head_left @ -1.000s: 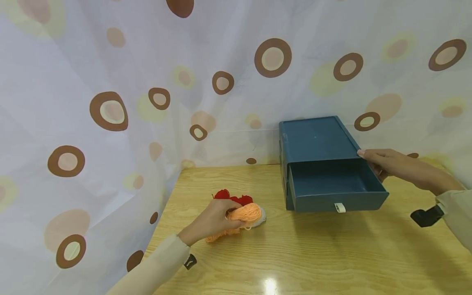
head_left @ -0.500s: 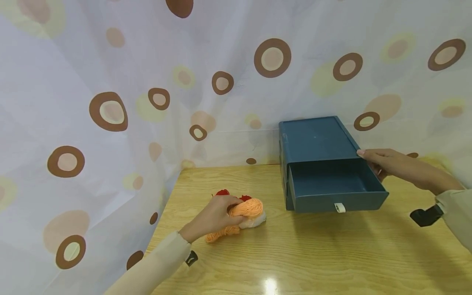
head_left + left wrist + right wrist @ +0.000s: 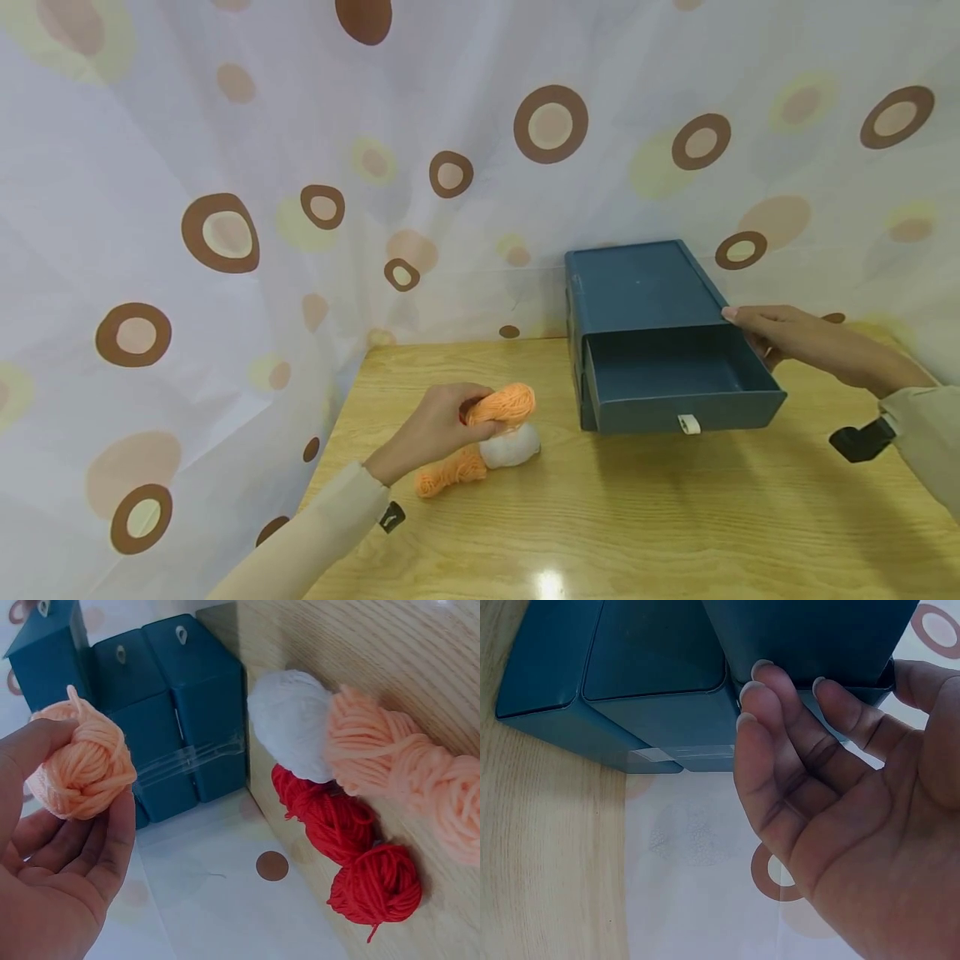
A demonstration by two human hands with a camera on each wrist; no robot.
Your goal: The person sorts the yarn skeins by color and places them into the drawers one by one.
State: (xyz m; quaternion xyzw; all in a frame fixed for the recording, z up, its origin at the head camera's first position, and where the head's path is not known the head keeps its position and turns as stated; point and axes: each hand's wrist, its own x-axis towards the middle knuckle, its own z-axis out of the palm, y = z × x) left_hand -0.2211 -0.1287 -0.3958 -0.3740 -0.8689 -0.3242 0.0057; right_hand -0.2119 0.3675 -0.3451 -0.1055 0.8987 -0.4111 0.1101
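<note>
From my station, the left hand (image 3: 438, 425) has 1 orange yarn ball (image 3: 501, 404) lifted just clear of the worktop (image 3: 637, 517). The grip is narrow, with thumb and fingers curled round the ball, and the left wrist view shows it (image 3: 81, 766) seated against the fingertips. Directly below it lie a white ball (image 3: 510, 446) and a loose orange skein (image 3: 450, 473) touching each other. The wrist view also shows 2 red bundles (image 3: 330, 817) beside them, which the hand hides from the head camera.

The right hand (image 3: 787, 337) rests at the right front corner of the blue drawer cabinet (image 3: 637, 283). Its grip is wide, with fingers (image 3: 780, 712) nearly straight against the cabinet wall, pressing rather than clasping. The top drawer (image 3: 675, 375) stands pulled out toward me, and I can see nothing in it.

I judge the step in hand to be the carry, with the ball picked up and the cabinet steadied. The next move, as I read it, calls for a sweep to the right at this height, high enough to clear the drawer's front wall with its white tab (image 3: 688, 424). The fingers should loosen only once the ball is over the tray. The yarn is soft and may trail a strand, so the lift should stay clear of the pile. A spotted curtain (image 3: 225, 167) closes off the back and left.
</note>
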